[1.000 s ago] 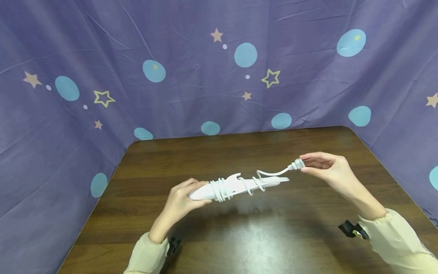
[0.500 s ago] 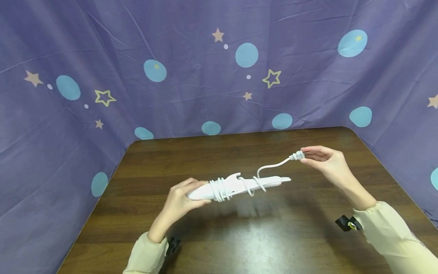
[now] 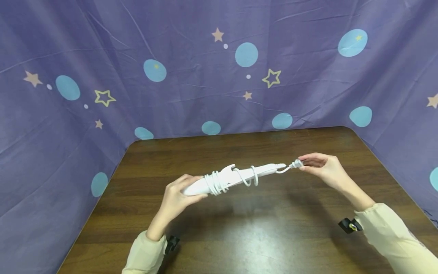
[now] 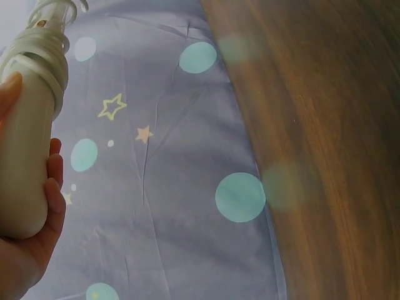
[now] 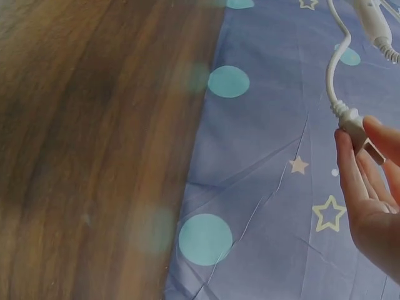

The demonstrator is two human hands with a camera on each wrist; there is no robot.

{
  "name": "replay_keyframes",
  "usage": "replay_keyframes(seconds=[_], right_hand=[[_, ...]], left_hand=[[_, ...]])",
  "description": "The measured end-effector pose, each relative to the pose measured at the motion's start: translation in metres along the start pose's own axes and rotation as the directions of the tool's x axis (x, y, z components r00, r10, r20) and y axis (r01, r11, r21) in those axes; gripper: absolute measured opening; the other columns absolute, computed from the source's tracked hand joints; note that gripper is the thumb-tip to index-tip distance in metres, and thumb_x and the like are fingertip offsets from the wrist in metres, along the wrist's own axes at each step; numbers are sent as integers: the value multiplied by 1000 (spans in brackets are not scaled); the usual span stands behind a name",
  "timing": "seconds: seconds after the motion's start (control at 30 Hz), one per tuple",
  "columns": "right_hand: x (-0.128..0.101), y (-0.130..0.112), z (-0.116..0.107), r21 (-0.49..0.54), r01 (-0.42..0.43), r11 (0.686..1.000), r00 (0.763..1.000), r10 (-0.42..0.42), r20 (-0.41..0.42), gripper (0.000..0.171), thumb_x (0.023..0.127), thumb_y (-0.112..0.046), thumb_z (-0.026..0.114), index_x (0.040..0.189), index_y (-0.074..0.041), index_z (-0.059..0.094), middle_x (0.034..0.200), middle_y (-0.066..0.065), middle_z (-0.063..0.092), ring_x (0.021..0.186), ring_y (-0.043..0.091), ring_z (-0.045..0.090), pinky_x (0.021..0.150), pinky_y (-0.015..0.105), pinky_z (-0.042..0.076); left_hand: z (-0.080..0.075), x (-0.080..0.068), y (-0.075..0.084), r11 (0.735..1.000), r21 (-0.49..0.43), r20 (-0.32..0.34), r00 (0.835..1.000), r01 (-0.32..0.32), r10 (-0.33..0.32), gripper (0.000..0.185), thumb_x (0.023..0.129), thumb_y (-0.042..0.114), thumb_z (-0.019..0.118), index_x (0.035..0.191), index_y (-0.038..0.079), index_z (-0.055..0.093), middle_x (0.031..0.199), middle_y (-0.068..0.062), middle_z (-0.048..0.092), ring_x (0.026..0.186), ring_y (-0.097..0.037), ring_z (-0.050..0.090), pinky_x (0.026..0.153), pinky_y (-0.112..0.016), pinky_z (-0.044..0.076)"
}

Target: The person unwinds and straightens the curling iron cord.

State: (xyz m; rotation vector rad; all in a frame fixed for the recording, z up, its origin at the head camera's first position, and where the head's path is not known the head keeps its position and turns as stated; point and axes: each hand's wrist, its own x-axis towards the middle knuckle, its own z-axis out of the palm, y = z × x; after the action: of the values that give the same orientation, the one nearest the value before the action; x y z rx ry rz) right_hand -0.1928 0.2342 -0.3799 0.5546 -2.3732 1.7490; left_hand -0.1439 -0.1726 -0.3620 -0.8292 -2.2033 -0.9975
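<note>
Left hand (image 3: 176,199) grips the rounded butt end of a long white wand (image 3: 236,177), fingers (image 4: 55,169) curled round it, thumb on top. Wand is held clear of the bench (image 3: 239,236), roughly level, tilted up toward the right, tip pointing at the right hand.

White cord (image 3: 219,182) is wound round the wand: a tight stack of turns just past the left hand, then two looser loops further along toward the tip. In the left wrist view the coils (image 4: 39,53) sit directly above the gripping hand, packed close.

Right hand (image 3: 323,167) pinches the plug (image 3: 296,164) at the cord's free end between thumb and fingertips (image 5: 350,169); other fingers loosely curled. Plug sits just beside the wand tip, with only a short curved run of cord between them. Right wrist view shows the plug's strain relief just above the pinch, and the cord rising from it toward the wand.

Both hands are over the middle of the bench, well apart from each other, with the wand spanning most of the gap. Cream sleeves (image 3: 393,239) on both arms, black wrist-camera straps (image 3: 347,225) at the cuffs.

Bench is dark wood grain. Purple cloth (image 3: 219,68) with blue dots and stars hangs behind and wraps both sides.
</note>
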Motion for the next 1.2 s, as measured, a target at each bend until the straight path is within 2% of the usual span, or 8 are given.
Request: replay_keyframes(seconds=[0.1,0.2,0.43,0.63,0.8,0.93,1.0,1.2], right_hand=[[-4,-2,0,0,-13,1000,999,12,41,28,74,3,66,101,11,59,88,-11,66,79,3,62,65,19,48],[-8,-1,-3,-11,-24,1000,995,25,100,28,75,1,67,101,10,59,88,-8,66,80,5,62,65,21,48],[-17,-11,-9,-57,-54,997,971,66,228,27,75,-5,68,99,5,61,88,-3,67,80,8,63,65,25,49],[-20,-26,-16,-18,-6,1000,965,11,263,24,74,1,67,97,2,62,90,-4,67,80,9,63,65,25,49],[-18,-39,-21,104,23,994,978,-44,205,27,74,10,63,99,0,63,92,-4,67,84,9,62,68,22,48],[-13,-46,-24,261,72,963,986,-108,127,32,73,18,58,98,-1,64,93,-1,67,83,9,63,67,20,48],[-10,-49,-24,308,90,947,989,-121,83,32,73,19,58,98,-1,63,92,0,68,83,9,63,67,19,48],[0,-52,-27,289,52,956,995,-27,-91,31,73,14,61,97,-5,66,89,-3,68,81,6,63,67,15,46]], left_hand=[[-3,4,5,1000,10,-30,999,-22,22,43,48,0,82,88,-4,66,76,-9,62,63,-14,53,58,-16,38],[-4,5,4,999,24,-50,998,-23,24,44,48,-1,82,89,-4,66,76,-9,62,64,-15,54,58,-17,38],[3,-6,-33,998,63,-64,998,-7,11,47,49,7,84,93,2,68,80,-3,63,66,-13,55,60,-19,40],[4,-10,-42,996,88,-52,999,7,-2,45,54,15,83,95,5,68,81,-2,64,68,-12,56,61,-20,41],[3,-12,-44,993,116,-38,999,23,-18,45,55,20,82,95,5,68,81,-1,64,67,-10,55,60,-20,41],[3,-14,-45,992,119,-21,999,26,-24,46,54,18,83,95,6,68,80,0,63,66,-9,53,59,-20,40],[4,-15,-46,992,124,-12,1000,20,-19,46,53,17,83,95,7,68,80,2,63,65,-8,52,58,-19,39],[6,-17,-45,992,127,20,1000,8,-11,44,53,19,83,93,8,68,80,4,62,64,-6,50,55,-17,38]])
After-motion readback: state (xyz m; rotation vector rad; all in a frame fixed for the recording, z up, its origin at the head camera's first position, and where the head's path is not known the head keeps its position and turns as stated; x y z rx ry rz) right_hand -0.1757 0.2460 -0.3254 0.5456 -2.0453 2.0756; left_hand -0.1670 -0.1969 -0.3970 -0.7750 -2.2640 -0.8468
